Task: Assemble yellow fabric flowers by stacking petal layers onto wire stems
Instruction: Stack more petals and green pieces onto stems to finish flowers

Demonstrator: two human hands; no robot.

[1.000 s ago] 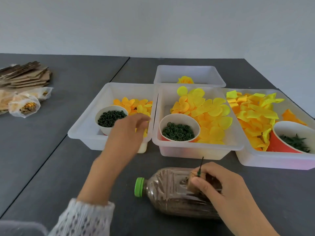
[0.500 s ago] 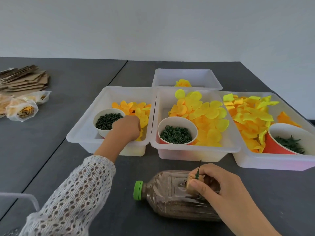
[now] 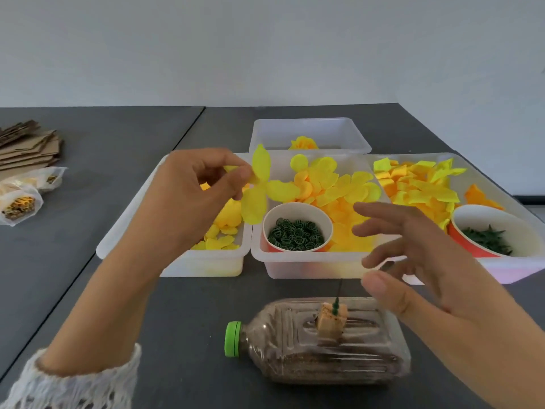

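My left hand (image 3: 194, 193) is raised above the left bin and pinches a yellow petal layer (image 3: 261, 187) between thumb and fingers. My right hand (image 3: 418, 255) hovers open above and to the right of a thin green wire stem (image 3: 337, 299). The stem stands upright in a tan block (image 3: 331, 318) set into a plastic bottle (image 3: 318, 340) that lies on its side, filled with brown grains, green cap to the left. Neither hand touches the stem.
Three white bins sit behind the bottle: the left bin (image 3: 206, 261) with small yellow petals, the middle bin (image 3: 309, 264) with round petals and a cup of green rings (image 3: 296, 231), the right bin (image 3: 501, 270) with larger petals and a red cup. A fourth bin (image 3: 309, 131) behind. Cardboard and bags far left.
My left hand came up out of the left bin holding a petal layer. My right hand let go of the stem and block, lifted and opened.
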